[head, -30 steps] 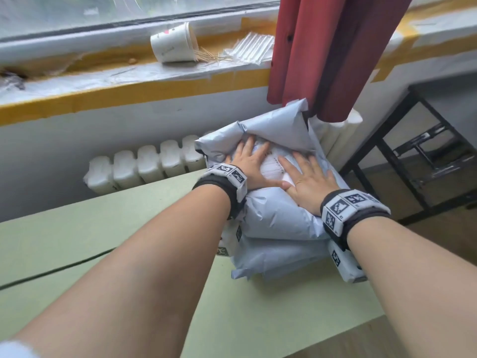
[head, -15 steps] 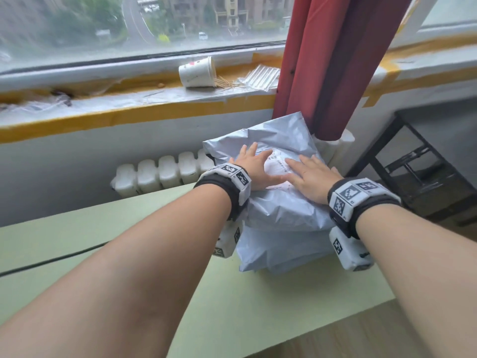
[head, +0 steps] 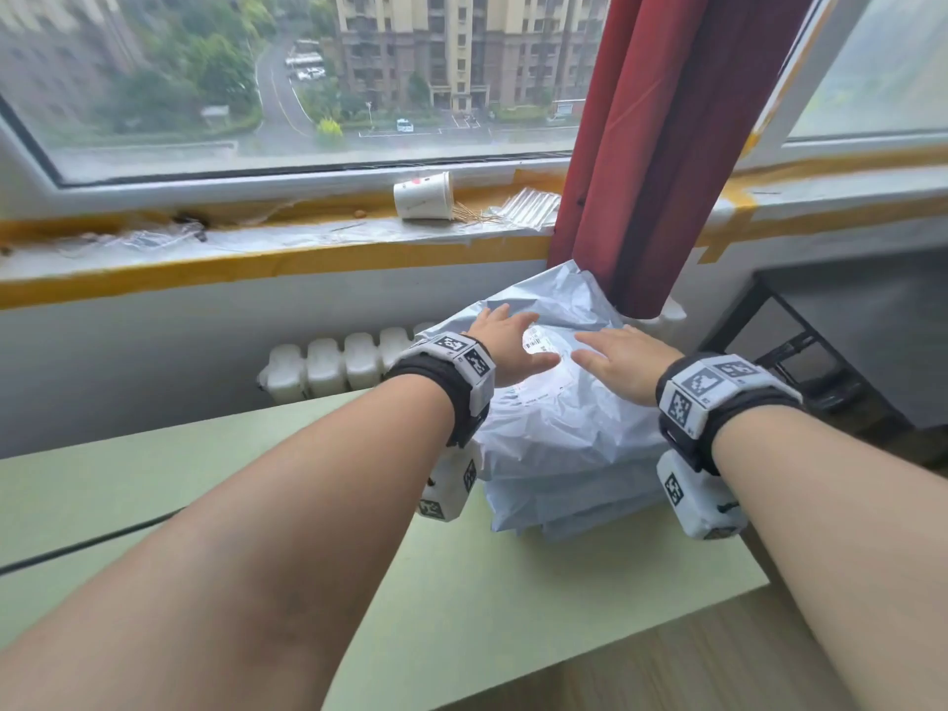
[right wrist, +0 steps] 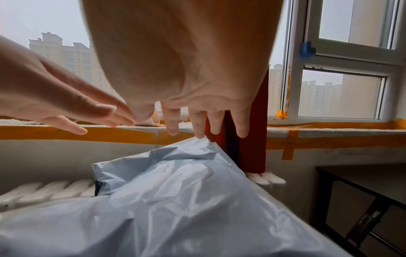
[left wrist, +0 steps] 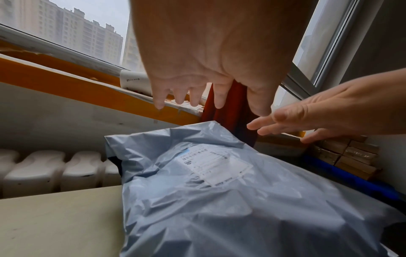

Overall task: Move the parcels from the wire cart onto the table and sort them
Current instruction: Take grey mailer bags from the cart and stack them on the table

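A stack of grey poly-mailer parcels (head: 564, 454) is seen at the far right corner of the pale green surface (head: 461, 608), its top bag lying label-up with one corner raised against the red curtain (head: 667, 146). Both hands are held flat just above that top parcel. The left hand (head: 505, 346) is spread, fingers (left wrist: 193, 97) straight and parted, nothing gripped; the right hand (head: 623, 364) is likewise flat with straight fingers (right wrist: 198, 125), nothing held. In the wrist views a gap is visible between the palms and the plastic, though the right fingertips may brush the raised corner — contact cannot be settled.

The step in hand is judged to be the settling of a parcel onto the stack, with release complete. The wire cart is not in view, so the remaining load cannot be told. The next move would call for a turn away to the cart and a fresh grasp there — the slippery stack sits close to the surface's edge and could slide.

Behind, a tipped paper cup (head: 423, 195) lies on the windowsill (head: 256, 248) above a white radiator (head: 328, 366).
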Action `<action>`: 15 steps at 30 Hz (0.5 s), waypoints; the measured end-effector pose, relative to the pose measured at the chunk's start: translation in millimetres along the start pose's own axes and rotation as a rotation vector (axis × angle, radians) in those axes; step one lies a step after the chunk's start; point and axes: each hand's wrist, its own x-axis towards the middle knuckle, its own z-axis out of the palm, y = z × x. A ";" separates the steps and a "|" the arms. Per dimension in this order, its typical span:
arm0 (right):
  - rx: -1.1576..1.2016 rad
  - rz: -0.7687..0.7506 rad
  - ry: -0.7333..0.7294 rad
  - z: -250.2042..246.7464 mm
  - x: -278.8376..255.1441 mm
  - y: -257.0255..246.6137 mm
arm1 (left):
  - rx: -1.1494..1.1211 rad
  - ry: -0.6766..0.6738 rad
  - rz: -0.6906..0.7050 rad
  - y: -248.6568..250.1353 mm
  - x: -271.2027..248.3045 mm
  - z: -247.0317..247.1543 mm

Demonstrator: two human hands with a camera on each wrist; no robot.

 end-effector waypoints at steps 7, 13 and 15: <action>-0.026 -0.055 0.051 -12.0 -2.1 -39.8 | -0.041 0.104 0.008 -20.6 -34.4 -26.3; -0.007 -0.067 0.098 3.9 1.3 -63.4 | -0.091 0.140 -0.073 -52.0 -60.0 -32.9; -0.017 -0.055 0.085 14.4 4.9 -64.2 | -0.124 0.153 -0.100 -61.0 -63.4 -25.7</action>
